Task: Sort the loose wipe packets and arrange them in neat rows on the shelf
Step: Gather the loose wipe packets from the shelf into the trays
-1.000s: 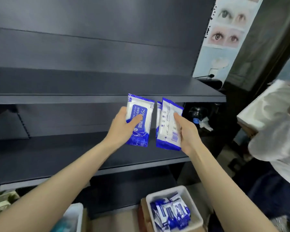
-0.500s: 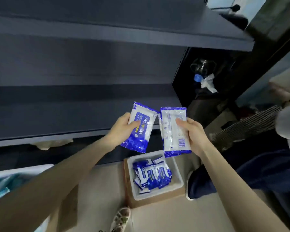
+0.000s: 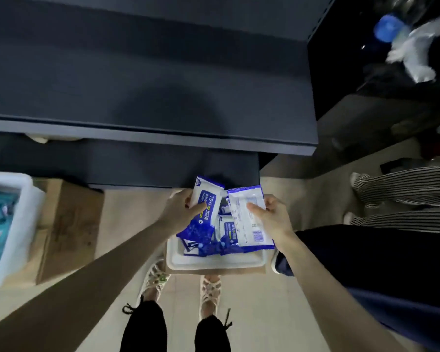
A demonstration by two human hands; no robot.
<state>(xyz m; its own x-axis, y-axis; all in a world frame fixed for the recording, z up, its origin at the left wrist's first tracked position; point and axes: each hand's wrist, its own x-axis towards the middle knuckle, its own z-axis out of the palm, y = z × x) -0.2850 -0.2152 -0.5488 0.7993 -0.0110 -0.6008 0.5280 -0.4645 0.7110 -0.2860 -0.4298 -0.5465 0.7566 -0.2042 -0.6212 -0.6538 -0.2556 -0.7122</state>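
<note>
My left hand (image 3: 181, 212) grips one wipe packet (image 3: 205, 208), my right hand (image 3: 274, 219) a second packet (image 3: 249, 222). Both long axes point roughly toward 12 o'clock, where the shelf (image 3: 148, 134) lies, equally near each.

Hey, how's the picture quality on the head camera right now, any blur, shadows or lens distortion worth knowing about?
Head view: dim overall, a soft round shadow on the dark shelf. Head view, edges: the blue-capped bottle and the white bin at left smear with blur. Head view, centre: sharper, the 75% print readable on the wipe packet in the left hand.
</note>
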